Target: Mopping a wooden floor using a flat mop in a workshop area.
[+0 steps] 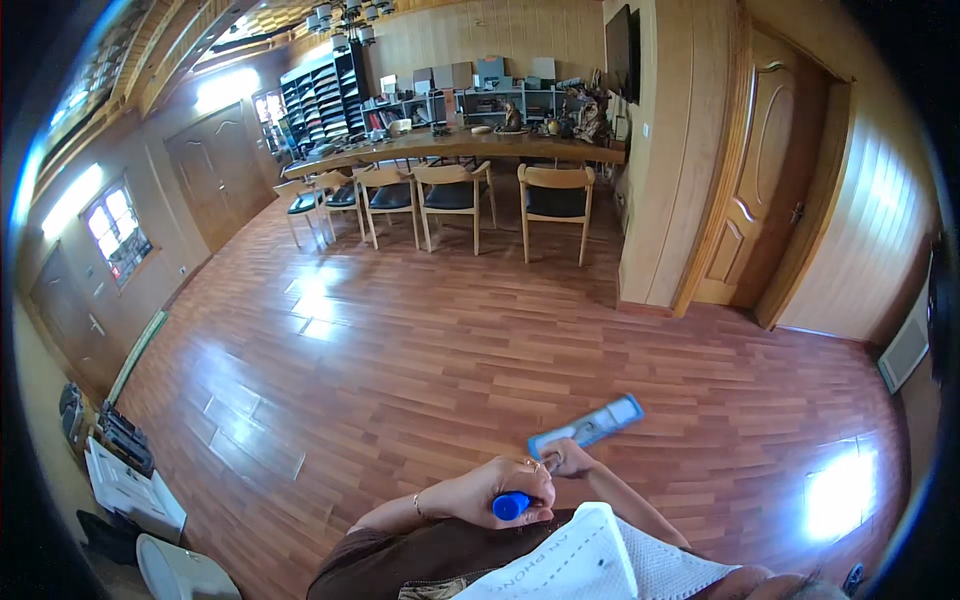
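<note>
A flat mop with a pale blue, rectangular head (610, 415) reaches out over the floor in front of me. My left hand (495, 490) is closed round the top of its handle, where a blue end cap (510, 506) sticks out of the fist. Farther down the pole, my right hand (567, 459) is wrapped round it, close behind the mop head in this view. Most of the pole is hidden by my hands. White textured fabric (560, 560) with faint print covers the bottom of the view, in front of my dark clothing.
Wooden chairs (556, 200) with black seats line a long wooden table (440, 147) at the far side. A wall corner and a wooden door (758, 190) stand to the right. White boxy items (135, 487) and a white bin (180, 570) are at the lower left.
</note>
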